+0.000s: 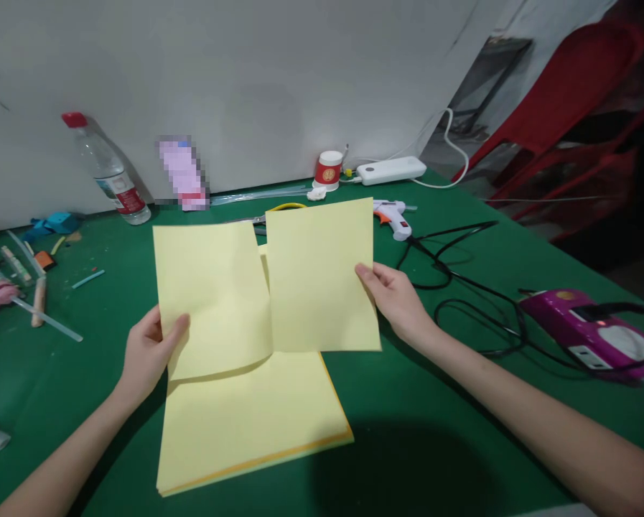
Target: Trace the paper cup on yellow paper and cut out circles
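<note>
My left hand (152, 341) pinches a pale yellow sheet of paper (211, 298) at its left edge, thumb on the front. A second yellow sheet (322, 280) of similar size is gripped at its right edge by my right hand (389, 294). Both sheets are raised side by side, their inner edges meeting near the middle. Below them a stack of yellow paper (257, 424) lies on the green table (408, 445), an orange-yellow layer showing along its edge. Scissors (257, 220) with yellow handles lie behind, partly covered by the sheets.
A white glue gun (394, 217) with a black cable lies behind my right hand. At right is a purple power strip (596, 334). A water bottle (118, 183), paper cup (329, 171) and white power strip (390, 170) stand along the wall. Glue sticks (47, 318) and scraps lie left.
</note>
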`<state>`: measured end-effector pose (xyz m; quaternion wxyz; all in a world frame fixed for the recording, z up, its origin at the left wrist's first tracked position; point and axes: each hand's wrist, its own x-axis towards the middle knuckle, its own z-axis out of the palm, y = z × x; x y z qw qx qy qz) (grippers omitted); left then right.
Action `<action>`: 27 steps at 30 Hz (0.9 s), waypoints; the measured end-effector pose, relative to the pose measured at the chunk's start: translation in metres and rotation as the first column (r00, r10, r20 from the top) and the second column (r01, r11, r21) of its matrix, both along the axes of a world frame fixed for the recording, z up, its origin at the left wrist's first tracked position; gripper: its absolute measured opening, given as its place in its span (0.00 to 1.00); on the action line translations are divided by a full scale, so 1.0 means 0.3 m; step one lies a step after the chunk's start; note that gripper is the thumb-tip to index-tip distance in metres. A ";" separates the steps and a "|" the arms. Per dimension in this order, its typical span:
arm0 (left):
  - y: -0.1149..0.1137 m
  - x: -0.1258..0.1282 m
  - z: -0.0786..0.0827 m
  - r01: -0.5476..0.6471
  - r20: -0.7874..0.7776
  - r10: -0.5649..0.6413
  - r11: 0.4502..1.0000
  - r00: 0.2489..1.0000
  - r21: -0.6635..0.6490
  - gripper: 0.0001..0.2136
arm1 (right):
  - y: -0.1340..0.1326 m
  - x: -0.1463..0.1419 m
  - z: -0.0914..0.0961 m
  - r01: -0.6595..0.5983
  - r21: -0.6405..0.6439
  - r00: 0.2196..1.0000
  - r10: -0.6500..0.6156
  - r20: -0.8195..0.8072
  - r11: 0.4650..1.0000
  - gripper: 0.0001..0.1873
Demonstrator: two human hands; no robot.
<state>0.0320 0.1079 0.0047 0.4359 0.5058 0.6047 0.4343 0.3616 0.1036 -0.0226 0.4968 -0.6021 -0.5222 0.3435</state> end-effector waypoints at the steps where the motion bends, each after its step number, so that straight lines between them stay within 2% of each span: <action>1: -0.001 0.001 -0.006 0.003 0.012 -0.003 1.000 1.000 0.018 0.16 | -0.002 -0.003 -0.003 0.040 0.028 0.999 -0.041 0.013 0.999 0.20; 5: 0.007 0.010 -0.024 0.059 0.060 -0.060 0.998 0.996 0.009 0.20 | -0.008 -0.016 -0.018 0.155 0.124 0.984 -0.165 0.069 0.980 0.20; 8: 0.013 0.024 -0.023 0.072 0.042 -0.071 0.997 0.997 -0.025 0.18 | -0.010 -0.023 -0.025 0.182 0.155 0.976 -0.197 0.092 0.971 0.20; 11: 0.014 0.037 -0.006 0.074 -0.012 -0.075 0.992 0.997 -0.103 0.16 | -0.009 -0.030 -0.032 0.177 0.164 0.975 -0.195 0.103 0.970 0.20; 15: 0.021 0.041 0.022 0.110 -0.050 -0.123 0.973 0.991 -0.204 0.18 | -0.007 -0.039 -0.041 0.147 0.156 0.981 -0.164 0.101 0.977 0.19; 19: 0.031 0.030 0.026 0.144 -0.056 -0.165 0.954 0.985 -0.264 0.17 | -0.009 -0.041 -0.043 0.133 0.137 0.985 -0.146 0.095 0.982 0.19; 23: 0.034 0.021 0.003 0.091 -0.117 -0.119 0.971 0.986 -0.223 0.16 | -0.013 -0.041 -0.039 0.131 0.117 0.986 -0.142 0.089 0.984 0.19; 27: 0.026 0.019 -0.022 -0.001 -0.138 -0.010 0.997 0.990 -0.078 0.18 | -0.016 -0.048 -0.035 0.173 0.099 0.982 -0.180 0.065 0.980 0.20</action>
